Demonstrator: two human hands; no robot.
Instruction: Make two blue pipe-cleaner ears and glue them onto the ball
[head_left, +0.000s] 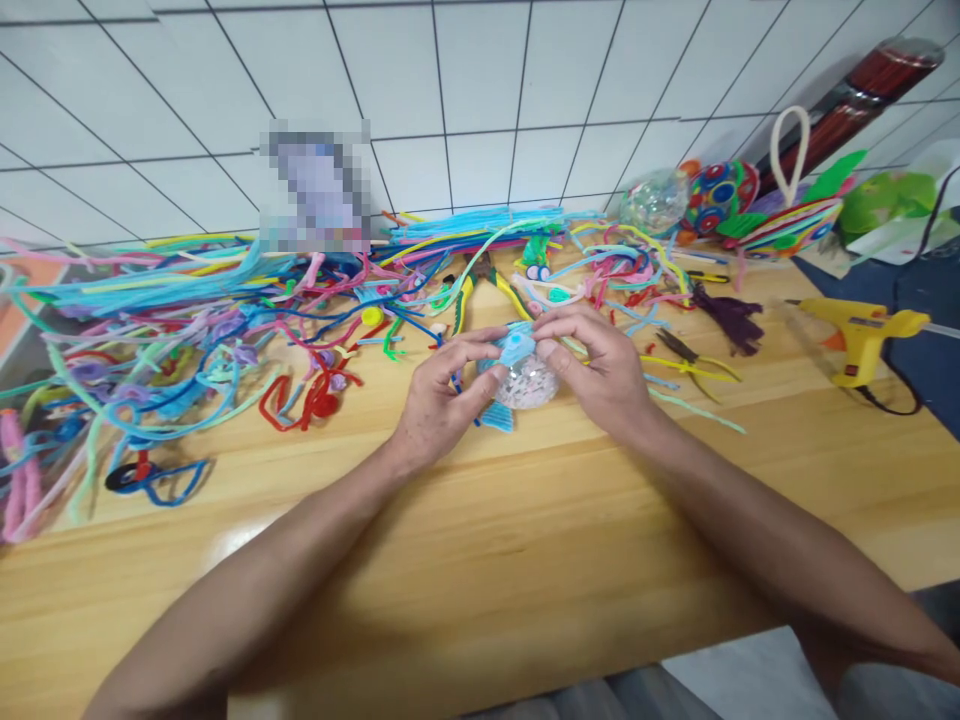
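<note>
Near the middle of the table, a clear ball (531, 388) with pale flecks sits between my two hands. A light blue fuzzy piece (516, 345) lies over its top. My left hand (441, 398) is closed on the left side, its thumb and fingertips at the blue piece. From the right, my right hand (604, 368) grips the ball and the edge of that piece, fingers bent over the top. Below the ball on the left, a blue ribbed piece (497, 417) sticks out; whether it is joined to the ball I cannot tell. The far side is hidden.
Tangled pipe cleaners (172, 340) cover the left and back. Behind my hands lie green-and-yellow pliers (487, 285); other pliers (686, 360) lie to the right. A yellow glue gun (862, 325) stands far right. Decorated balls (721, 197) line the tiled wall (480, 70).
</note>
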